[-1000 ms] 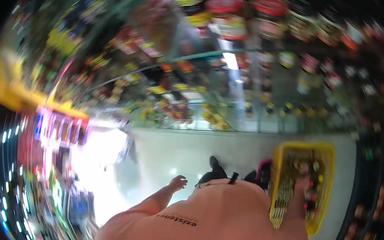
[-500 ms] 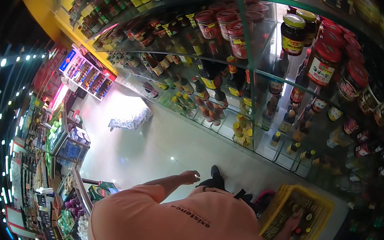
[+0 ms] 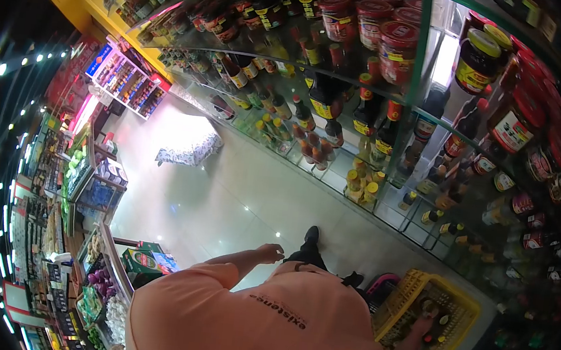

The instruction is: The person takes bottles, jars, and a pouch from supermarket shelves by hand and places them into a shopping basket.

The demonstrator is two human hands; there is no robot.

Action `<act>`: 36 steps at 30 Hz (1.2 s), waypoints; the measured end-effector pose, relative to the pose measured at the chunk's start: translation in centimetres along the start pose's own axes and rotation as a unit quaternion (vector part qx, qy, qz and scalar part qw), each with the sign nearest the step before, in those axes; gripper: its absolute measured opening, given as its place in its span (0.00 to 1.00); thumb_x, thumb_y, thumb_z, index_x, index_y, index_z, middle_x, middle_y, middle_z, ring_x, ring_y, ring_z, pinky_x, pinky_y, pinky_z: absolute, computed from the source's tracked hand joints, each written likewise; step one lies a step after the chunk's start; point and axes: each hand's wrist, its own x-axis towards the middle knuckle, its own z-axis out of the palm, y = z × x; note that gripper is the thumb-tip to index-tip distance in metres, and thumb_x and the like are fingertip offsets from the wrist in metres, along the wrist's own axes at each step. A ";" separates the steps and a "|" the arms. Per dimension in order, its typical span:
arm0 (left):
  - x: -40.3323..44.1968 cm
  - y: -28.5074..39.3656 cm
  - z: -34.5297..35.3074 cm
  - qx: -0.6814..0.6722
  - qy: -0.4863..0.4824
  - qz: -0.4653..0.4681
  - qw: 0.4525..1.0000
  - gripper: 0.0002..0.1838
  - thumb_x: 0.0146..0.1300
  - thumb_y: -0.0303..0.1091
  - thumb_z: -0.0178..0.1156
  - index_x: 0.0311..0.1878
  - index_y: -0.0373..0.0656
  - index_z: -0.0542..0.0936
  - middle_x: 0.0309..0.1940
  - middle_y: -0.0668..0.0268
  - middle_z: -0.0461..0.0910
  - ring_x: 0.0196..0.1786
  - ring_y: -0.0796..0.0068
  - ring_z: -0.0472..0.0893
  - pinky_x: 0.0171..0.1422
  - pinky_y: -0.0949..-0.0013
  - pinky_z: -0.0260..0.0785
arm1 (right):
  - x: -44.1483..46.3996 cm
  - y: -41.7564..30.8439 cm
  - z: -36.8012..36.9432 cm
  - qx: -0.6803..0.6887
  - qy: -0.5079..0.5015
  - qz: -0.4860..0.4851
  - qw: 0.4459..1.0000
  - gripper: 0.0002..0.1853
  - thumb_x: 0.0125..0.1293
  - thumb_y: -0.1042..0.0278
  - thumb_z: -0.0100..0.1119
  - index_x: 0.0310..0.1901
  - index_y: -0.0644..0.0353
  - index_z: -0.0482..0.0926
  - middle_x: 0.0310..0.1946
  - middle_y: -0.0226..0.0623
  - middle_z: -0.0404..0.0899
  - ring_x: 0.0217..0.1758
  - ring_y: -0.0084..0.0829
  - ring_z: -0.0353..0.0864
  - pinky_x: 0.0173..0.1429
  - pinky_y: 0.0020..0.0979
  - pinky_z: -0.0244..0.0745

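— Shifted rightward in the head view since the earlier frame is the green-edged glass shelving [image 3: 424, 27], and the black shoe [image 3: 312, 235] is now shown a little farther ahead. Has the basket been moved too?

— Hardly. The yellow openwork plastic basket [image 3: 400, 304] is kept low at the body's right side, near the foot of the shelving. Whether it is carried or rested on the pale, glossy floor [image 3: 222, 217] cannot be told.

— And the right hand [image 3: 425, 322]?

— It is lowered inside the basket, among small items with yellow and red tops [image 3: 443, 319]. Whether anything is pinched in its grip cannot be told; it is too small and shadowed.

— What about the left hand [image 3: 270, 252]?

— It is held out ahead of the peach-coloured cloth shirt [image 3: 259, 328], its grip loosely parted, with nothing seen in it. Probably it is left free for balance.

— Why is the basket placed there?

— Probably so that its contents can be reached by the right hand.
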 end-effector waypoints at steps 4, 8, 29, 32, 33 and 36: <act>1.2 -1.1 -1.3 0.029 -0.022 0.008 0.999 0.21 0.65 0.48 0.62 0.55 0.45 0.80 0.37 0.64 0.87 0.34 0.70 0.86 0.47 0.64 0.79 | -4.2 -5.0 -3.5 0.038 -0.007 0.029 0.999 0.23 0.75 0.60 0.46 0.62 0.70 0.71 0.55 0.59 0.76 0.58 0.57 0.75 0.58 0.48 0.72; 3.8 -2.0 -3.7 -0.022 -0.007 0.012 1.000 0.22 0.64 0.47 0.63 0.54 0.44 0.80 0.36 0.62 0.87 0.34 0.69 0.86 0.46 0.64 0.79 | -6.9 -7.3 -3.5 0.019 0.023 -0.013 0.999 0.24 0.74 0.64 0.44 0.65 0.73 0.69 0.60 0.61 0.73 0.63 0.57 0.73 0.64 0.48 0.69; 15.4 -0.7 -50.2 -0.371 0.562 0.185 0.716 0.24 0.65 0.39 0.67 0.58 0.35 0.74 0.37 0.59 0.82 0.39 0.71 0.82 0.48 0.67 0.72 | -17.2 -18.5 0.9 -0.753 -0.182 -0.127 0.619 0.26 0.78 0.54 0.46 0.70 0.60 0.66 0.60 0.46 0.76 0.64 0.45 0.75 0.66 0.41 0.68; 15.8 0.3 -58.7 -0.370 0.571 0.201 0.705 0.38 0.62 0.46 0.69 0.67 0.32 0.65 0.52 0.52 0.78 0.46 0.66 0.80 0.49 0.66 0.73 | -14.4 -10.6 5.4 -0.350 0.022 0.003 0.937 0.26 0.78 0.56 0.48 0.69 0.62 0.67 0.59 0.51 0.76 0.62 0.46 0.75 0.65 0.45 0.70; 16.5 0.3 -60.9 -0.347 0.588 0.205 0.702 0.41 0.61 0.47 0.69 0.69 0.31 0.63 0.55 0.50 0.77 0.49 0.64 0.80 0.52 0.64 0.73 | -15.0 -11.0 5.6 -0.349 0.024 0.008 0.937 0.26 0.78 0.56 0.48 0.69 0.62 0.67 0.59 0.51 0.76 0.62 0.46 0.75 0.65 0.45 0.70; 18.5 0.9 -65.8 -0.347 0.588 0.202 0.702 0.45 0.56 0.48 0.74 0.67 0.29 0.65 0.56 0.48 0.78 0.61 0.59 0.77 0.65 0.62 0.68 | -19.8 -17.0 4.7 -0.042 0.108 0.097 0.989 0.30 0.69 0.55 0.58 0.66 0.65 0.70 0.62 0.54 0.75 0.64 0.53 0.75 0.67 0.51 0.70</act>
